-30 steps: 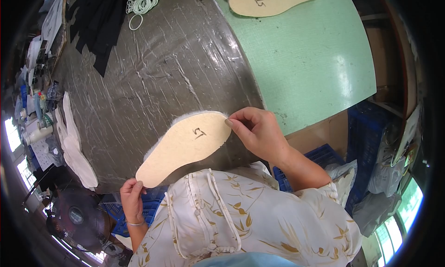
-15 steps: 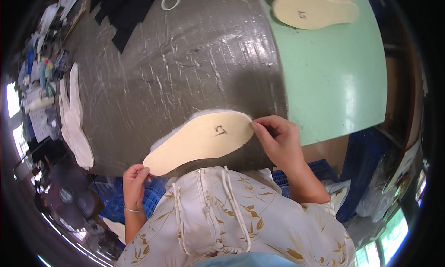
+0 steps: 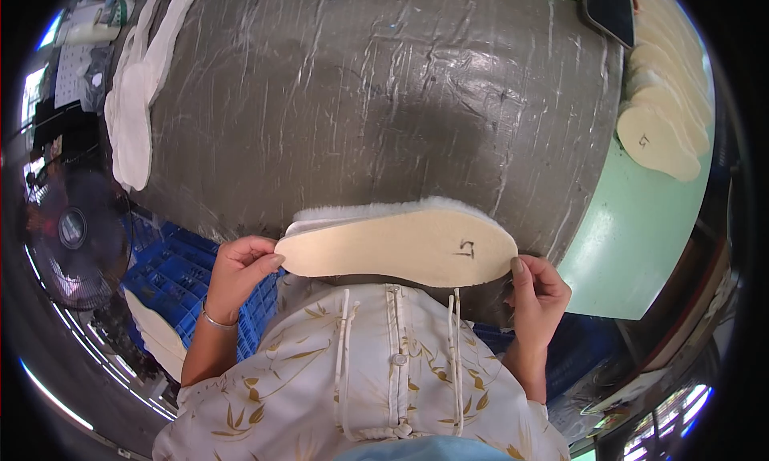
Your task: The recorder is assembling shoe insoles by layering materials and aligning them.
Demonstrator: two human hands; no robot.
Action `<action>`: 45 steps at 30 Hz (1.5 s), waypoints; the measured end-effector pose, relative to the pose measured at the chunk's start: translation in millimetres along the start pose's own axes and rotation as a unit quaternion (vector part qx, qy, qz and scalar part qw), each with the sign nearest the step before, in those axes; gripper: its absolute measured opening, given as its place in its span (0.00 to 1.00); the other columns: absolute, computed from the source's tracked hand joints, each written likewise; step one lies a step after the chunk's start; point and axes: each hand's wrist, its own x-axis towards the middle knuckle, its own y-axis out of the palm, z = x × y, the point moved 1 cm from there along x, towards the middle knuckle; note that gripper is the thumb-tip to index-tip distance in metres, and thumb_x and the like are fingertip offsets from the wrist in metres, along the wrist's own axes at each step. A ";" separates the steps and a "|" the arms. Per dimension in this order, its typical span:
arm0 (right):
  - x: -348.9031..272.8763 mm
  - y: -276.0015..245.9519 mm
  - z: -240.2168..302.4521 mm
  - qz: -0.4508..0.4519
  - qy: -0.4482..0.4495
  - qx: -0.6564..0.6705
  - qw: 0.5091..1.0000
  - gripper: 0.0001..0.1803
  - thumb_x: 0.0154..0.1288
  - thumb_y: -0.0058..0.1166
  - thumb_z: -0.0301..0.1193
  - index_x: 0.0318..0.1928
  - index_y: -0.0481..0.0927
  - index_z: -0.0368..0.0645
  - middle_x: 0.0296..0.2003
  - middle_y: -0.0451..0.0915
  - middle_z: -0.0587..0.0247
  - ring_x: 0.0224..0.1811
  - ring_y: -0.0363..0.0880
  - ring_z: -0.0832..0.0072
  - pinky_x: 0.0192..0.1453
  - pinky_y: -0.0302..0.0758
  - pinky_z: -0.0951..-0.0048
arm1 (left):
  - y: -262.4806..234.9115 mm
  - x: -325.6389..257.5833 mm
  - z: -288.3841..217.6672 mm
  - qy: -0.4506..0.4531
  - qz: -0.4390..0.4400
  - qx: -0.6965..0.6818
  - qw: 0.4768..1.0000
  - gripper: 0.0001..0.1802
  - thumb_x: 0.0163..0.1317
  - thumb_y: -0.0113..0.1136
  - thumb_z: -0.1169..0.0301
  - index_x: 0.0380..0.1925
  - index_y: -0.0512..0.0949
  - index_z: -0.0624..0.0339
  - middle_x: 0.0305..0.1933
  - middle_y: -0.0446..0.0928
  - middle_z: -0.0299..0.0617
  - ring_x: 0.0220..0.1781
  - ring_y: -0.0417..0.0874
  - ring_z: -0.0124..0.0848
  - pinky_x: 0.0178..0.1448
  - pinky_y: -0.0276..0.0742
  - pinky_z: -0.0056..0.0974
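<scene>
A pale cream insole (image 3: pixel 384 246) with a dark handwritten mark lies lengthwise between my hands, over the near edge of the table. White fleece shows along its far edge, and a second white layer peeks out by the narrow end. My left hand (image 3: pixel 244 273) pinches that narrow end between thumb and fingers. At the wide end, my right hand (image 3: pixel 538 293) grips the tip the same way, thumb on top. The insole's underside is hidden.
A dark plastic-covered table (image 3: pixel 360 124) fills the middle. White insole pieces (image 3: pixel 132 124) lie along its left edge. On the green board (image 3: pixel 633 245) at right sits a row of cream insoles (image 3: pixel 657 140). Blue crates (image 3: pixel 172 277) and a fan (image 3: pixel 72 229) stand at left.
The view has turned, so the table's contents have shifted. The insole now lies more level and farther right in view, with both hands still on its ends; its fleece edge shows more.
</scene>
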 end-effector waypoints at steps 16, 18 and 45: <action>0.7 3.5 0.3 -0.027 -0.008 -0.031 0.999 0.08 0.68 0.63 0.28 0.36 0.85 0.35 0.21 0.75 0.75 0.17 0.65 0.92 0.20 0.62 0.87 | 10.4 5.3 12.7 0.015 0.014 -0.042 0.999 0.05 0.65 0.65 0.78 0.40 0.82 0.66 0.35 0.84 0.34 0.34 0.79 0.16 0.37 0.74 0.24; 1.3 3.1 -1.0 -0.027 -0.013 -0.038 0.999 0.08 0.68 0.63 0.29 0.35 0.85 0.35 0.21 0.75 0.75 0.17 0.65 0.91 0.20 0.62 0.87 | 11.1 5.9 13.8 -0.011 0.012 -0.044 0.999 0.05 0.65 0.65 0.77 0.40 0.82 0.66 0.33 0.83 0.33 0.33 0.77 0.14 0.35 0.71 0.23; 3.3 1.5 0.6 -0.003 -0.026 -0.047 0.999 0.08 0.67 0.64 0.29 0.35 0.86 0.35 0.20 0.73 0.74 0.17 0.64 0.90 0.21 0.67 0.86 | 31.8 5.7 9.5 -0.006 -0.111 0.050 0.993 0.07 0.65 0.65 0.75 0.40 0.82 0.67 0.34 0.85 0.38 0.34 0.83 0.20 0.38 0.79 0.26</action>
